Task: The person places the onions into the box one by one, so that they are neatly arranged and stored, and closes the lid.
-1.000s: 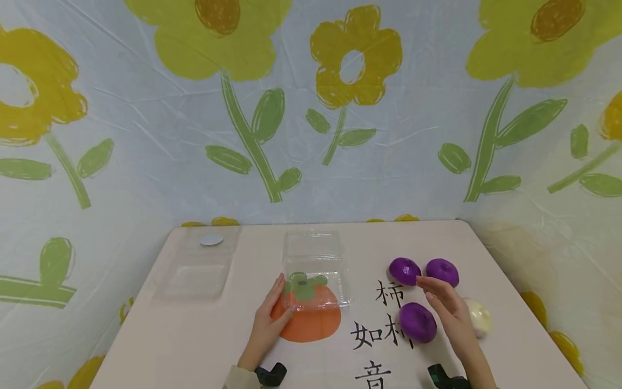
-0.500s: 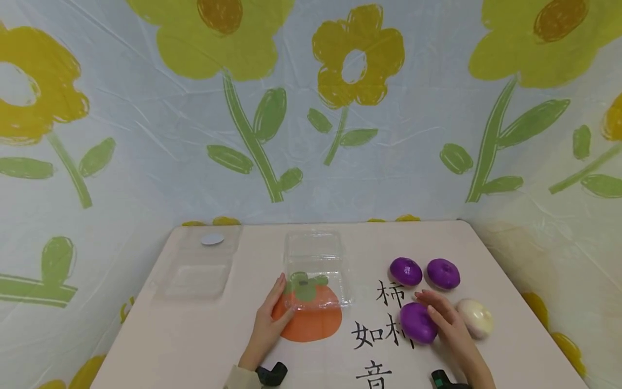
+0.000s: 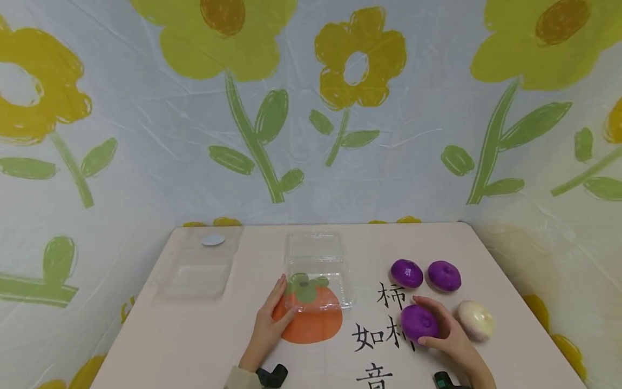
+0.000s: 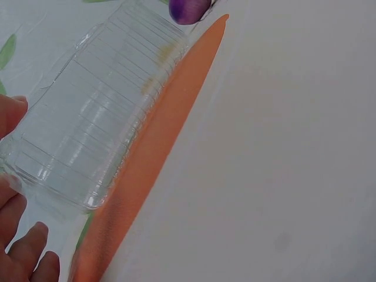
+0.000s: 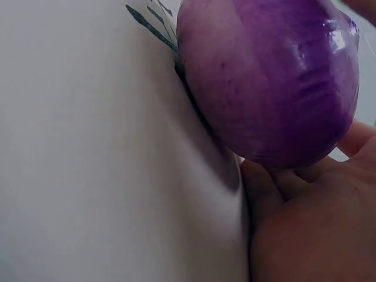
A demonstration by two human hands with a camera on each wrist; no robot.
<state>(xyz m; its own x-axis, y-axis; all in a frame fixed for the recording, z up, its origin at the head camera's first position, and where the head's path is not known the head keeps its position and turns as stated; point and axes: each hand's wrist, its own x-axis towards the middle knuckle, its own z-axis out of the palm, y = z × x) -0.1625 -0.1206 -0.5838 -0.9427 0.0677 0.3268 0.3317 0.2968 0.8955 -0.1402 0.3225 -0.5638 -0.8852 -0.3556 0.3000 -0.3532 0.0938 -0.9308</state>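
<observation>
Remotely, my right hand (image 3: 448,328) gripped a squat, glossy purple onion (image 3: 416,323); my left hand (image 3: 271,310), straight-fingered, touched a ribbed clear-plastic box (image 4: 79,126).

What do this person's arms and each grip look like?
The left grip and right grip are bare hands without gloves. A cream sleeve ends near the left wrist; none shows on the right. A dark, angular device sits by the left wrist, and a second dark device, with a small green patch, by the right.
</observation>
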